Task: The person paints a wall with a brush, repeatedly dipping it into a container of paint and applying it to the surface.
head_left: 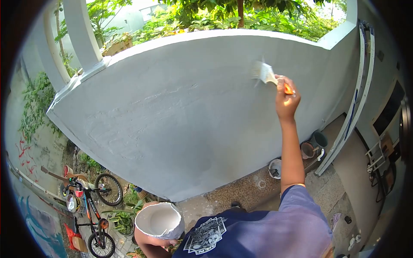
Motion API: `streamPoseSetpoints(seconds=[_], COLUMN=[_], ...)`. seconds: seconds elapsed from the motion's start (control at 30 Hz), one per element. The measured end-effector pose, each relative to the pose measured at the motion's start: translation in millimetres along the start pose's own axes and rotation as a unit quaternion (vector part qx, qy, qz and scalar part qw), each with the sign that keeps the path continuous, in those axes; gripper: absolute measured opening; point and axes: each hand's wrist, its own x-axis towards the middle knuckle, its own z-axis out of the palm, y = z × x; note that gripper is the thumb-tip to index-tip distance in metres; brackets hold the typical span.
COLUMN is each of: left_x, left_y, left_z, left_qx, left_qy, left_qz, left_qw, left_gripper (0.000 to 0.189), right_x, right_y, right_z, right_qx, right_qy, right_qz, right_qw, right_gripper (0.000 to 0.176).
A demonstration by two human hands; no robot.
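Head view: the right arm (291, 150) reaches up and forward, nearly straight, out of a navy T-shirt sleeve (297, 193), and the right hand (287, 96) is raised near the top of a grey plastered wall (193, 142). Its fingers are closed firmly around the handle of a flat paintbrush (275, 80). Low down, the left arm (148, 249) bends in close against a white-lined bucket (159, 219) with an uneven rim; the left hand's fingers are not clear, so whether they grip anything I cannot tell.

Around the work, a black-and-orange bicycle (89, 204) stands on the left, with potted plants (123, 221) between it and the bucket. At the wall's foot sit a pale pail (274, 168) — partly covered by the raised arm — and, farther right, a brown pot (307, 149) just beside a dark green pot (319, 139). A long pair of pale rails (365, 81) leans upright past them.

The paintbrush is up in front of the upper right part of the wall, bristles toward upper left (blurred, so contact is hard to judge) — its long axis slanting down rightward to the orange handle end.
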Motion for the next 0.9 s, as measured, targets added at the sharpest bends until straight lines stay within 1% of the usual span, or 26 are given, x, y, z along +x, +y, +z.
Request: streamPoseSetpoints(seconds=[0.07, 0.1, 0.17, 0.23, 0.27, 0.3, 0.33, 0.37, 0.4, 0.43, 0.5, 0.53, 0.6, 0.63, 0.7, 0.73, 0.77, 0.8, 0.87, 0.9], left_x=[-19.0, -28.4, -36.4, -33.4, -31.4, -27.5, -20.4, -13.5, -7.1, -1.0, 8.9, 8.8, 11.9, 11.8, 4.7, 1.0, -4.1, -11.7, -23.6, -28.3], left_y=[-3.4, -6.6, -0.7, -0.7, -0.2, -0.5, -2.3, -3.9, -4.1, -3.3, -6.8, -9.1, -10.1, -8.9, -7.7, -8.1, -8.9, -9.4, -12.0, -14.6], left_z=[-15.4, -25.0, -27.0, -28.7, -29.3, -30.3, -30.6, -29.2, -25.8, -22.1, -20.0, -20.3, -21.1, -23.9, -31.1, -34.9, -38.9, -43.8, -54.0, -60.2], left_qx=[0.015, 0.016, -0.006, -0.012, -0.016, -0.013, 0.001, 0.013, 0.012, 0.02, 0.033, 0.035, -0.01, -0.009, 0.013, 0.023, 0.032, 0.043, 0.052, 0.054], left_qy=[0.022, 0.031, 0.063, 0.048, 0.032, 0.027, -0.001, -0.029, -0.035, -0.049, -0.089, -0.094, -0.104, -0.106, -0.087, -0.076, -0.063, -0.05, -0.036, -0.033], left_qz=[-0.012, -0.033, -0.075, -0.068, -0.066, -0.066, -0.039, -0.012, -0.014, 0.004, 0.051, 0.048, 0.027, 0.028, 0.014, 0.009, 0.003, -0.008, -0.024, -0.044], left_qw=[1.0, 0.999, 0.995, 0.996, 0.997, 0.997, 0.999, 0.999, 0.999, 0.999, 0.994, 0.994, 0.994, 0.994, 0.996, 0.997, 0.997, 0.998, 0.998, 0.997], left_gripper=[0.099, 0.1, 0.102, 0.101, 0.1, 0.1, 0.099, 0.097, 0.097, 0.095, 0.089, 0.089, 0.093, 0.093, 0.094, 0.095, 0.096, 0.096, 0.097, 0.099], right_x=[13.4, 15.5, 16.2, 2.4, -11.9, -28.3, -40.9, -52.4, -65.5, -78.3, -97.9, -102.9, -109.2, -104.2, -91.8, -84.1, -74.3, -66.4, -49.5, -46.4], right_y=[33.8, 44.2, 55.2, 16.0, -9.1, -32.2, -63.8, -98.4, -123.8, -149.1, -175.5, -171.3, -152.1, -134.6, -85.7, -61.5, -46.0, -24.4, 22.3, 34.5], right_z=[-17.5, -22.9, -29.8, 4.6, 30.2, 55.8, 71.8, 82.8, 94.1, 103.3, 120.4, 120.6, 132.9, 123.7, 93.0, 78.5, 57.2, 38.2, 6.7, -4.4], right_qx=[-0.067, -0.065, -0.224, -0.129, -0.172, -0.13, -0.071, 0.01, 0.107, 0.198, 0.301, 0.299, 0.301, 0.306, 0.209, 0.144, 0.101, 0.052, -0.063, -0.116], right_qy=[0.101, 0.099, 0.123, 0.062, 0.022, 0.021, 0.015, -0.001, -0.034, -0.083, -0.176, -0.173, -0.179, -0.16, -0.131, -0.086, -0.075, -0.049, 0.013, 0.04], right_qz=[-0.015, -0.015, 0.056, 0.156, 0.031, -0.017, -0.022, 0.008, 0.031, 0.032, -0.014, -0.01, -0.059, 0.001, 0.012, -0.048, -0.031, -0.015, -0.007, 0.004], right_qw=[0.993, 0.993, 0.965, 0.977, 0.984, 0.991, 0.997, 1.0, 0.993, 0.976, 0.937, 0.939, 0.935, 0.938, 0.969, 0.985, 0.992, 0.997, 0.998, 0.992], right_gripper=[0.021, 0.021, 0.018, 0.017, 0.018, 0.018, 0.015, 0.011, 0.01, 0.01, 0.011, 0.011, 0.012, 0.011, 0.014, 0.016, 0.017, 0.011, 0.013, 0.014])
